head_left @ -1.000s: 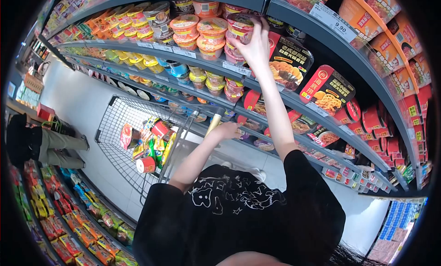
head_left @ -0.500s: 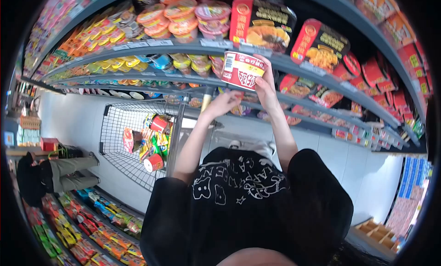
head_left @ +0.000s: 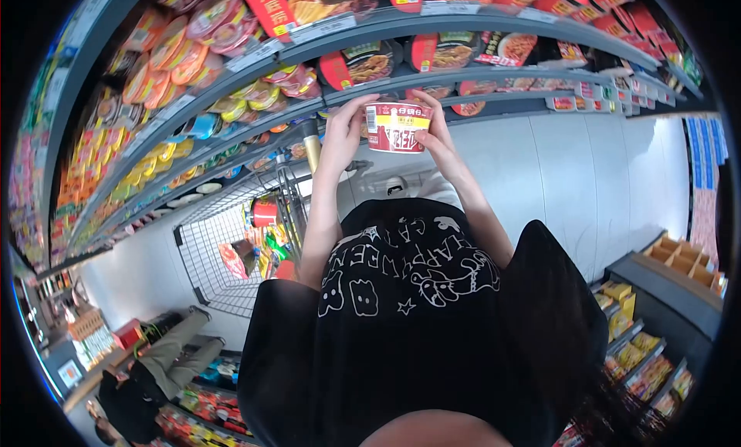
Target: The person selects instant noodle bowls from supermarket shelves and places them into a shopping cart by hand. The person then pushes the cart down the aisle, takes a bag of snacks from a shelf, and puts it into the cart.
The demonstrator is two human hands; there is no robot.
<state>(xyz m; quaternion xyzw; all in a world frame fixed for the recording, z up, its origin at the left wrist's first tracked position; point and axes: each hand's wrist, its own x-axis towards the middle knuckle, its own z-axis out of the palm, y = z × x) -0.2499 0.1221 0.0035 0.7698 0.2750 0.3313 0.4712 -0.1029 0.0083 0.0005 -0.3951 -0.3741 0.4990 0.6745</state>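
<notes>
Holds a red-and-white tub (head_left: 397,127) gripped between left hand (head_left: 345,132) and right hand (head_left: 438,134); already clear of the shelf's front edge (head_left: 394,26), but outside the cart (head_left: 204,250), beyond its handle (head_left: 312,150) edge.

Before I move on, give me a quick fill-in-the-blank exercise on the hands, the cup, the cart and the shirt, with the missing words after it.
1. Of the left hand and the right hand, the one farther from the barcode on the cup is the ____.
2. The band across the cup's middle is coloured ____.
3. The wire cart is nearer the ____ hand.
4. The print on the black shirt is outlined in ____.

Missing words: right; yellow; left; white.
</notes>
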